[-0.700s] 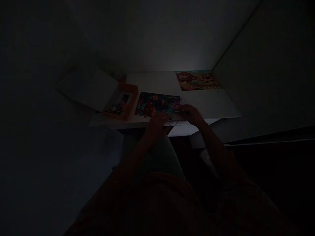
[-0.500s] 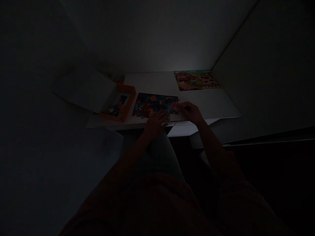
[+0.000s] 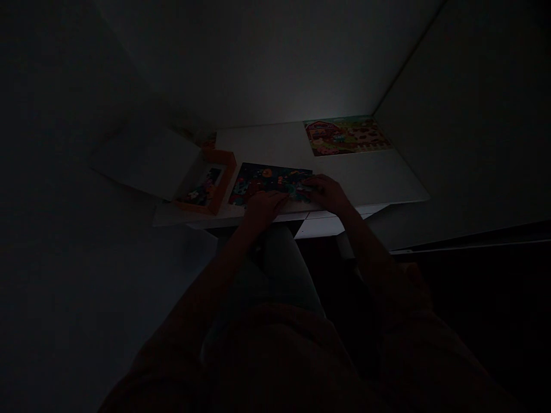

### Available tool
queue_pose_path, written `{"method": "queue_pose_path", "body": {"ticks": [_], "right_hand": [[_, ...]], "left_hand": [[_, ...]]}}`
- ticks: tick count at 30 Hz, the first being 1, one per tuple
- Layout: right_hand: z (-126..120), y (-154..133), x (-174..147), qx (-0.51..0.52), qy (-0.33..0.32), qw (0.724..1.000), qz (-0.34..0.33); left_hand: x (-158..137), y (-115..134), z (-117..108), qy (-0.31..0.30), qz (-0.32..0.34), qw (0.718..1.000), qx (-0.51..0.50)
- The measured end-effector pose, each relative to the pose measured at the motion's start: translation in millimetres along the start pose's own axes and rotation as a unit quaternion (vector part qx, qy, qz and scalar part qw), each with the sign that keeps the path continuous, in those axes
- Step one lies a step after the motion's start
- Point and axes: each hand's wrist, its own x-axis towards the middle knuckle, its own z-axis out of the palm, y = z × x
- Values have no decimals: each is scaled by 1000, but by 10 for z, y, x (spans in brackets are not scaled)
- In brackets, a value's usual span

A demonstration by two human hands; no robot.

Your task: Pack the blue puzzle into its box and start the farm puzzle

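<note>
One dark picture (image 3: 258, 175) has our bent left hand (image 3: 262, 205) at six o'clock, our curled right hand (image 3: 328, 192) at three; whether either grips, we cannot tell.

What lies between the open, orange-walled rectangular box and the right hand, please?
The head view shows a dark-blue, multicoloured rectangular picture between the box and right hand; the left hand overlaps its near edge.

Picture sheet (image 3: 267, 179) on desk (image 3: 262, 143) — box (image 3: 225, 180) to its left — second sheet (image 3: 348, 137) behind, right.
</note>
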Motion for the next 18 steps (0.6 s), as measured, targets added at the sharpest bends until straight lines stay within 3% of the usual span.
{"method": "queue_pose_path", "body": {"ticks": [4,7,10,14,18], "right_hand": [[-47,60,-19,-18,-63,997,-41],[-59,104,-36,-33,-68,995,-59],[-45,125,-45,-39,-63,995,-65],[-22,151,-47,-42,-52,995,-68],[-11,184,-43,-30,-43,996,-75]], "left_hand": [[150,26,-64,16,-43,999,-24],[211,17,-185,50,-49,997,-40],[160,-105,-507,110,-62,991,-46],[-115,-481,-1110,193,-132,972,-13],[-461,-902,-1447,207,-211,955,32]]}}
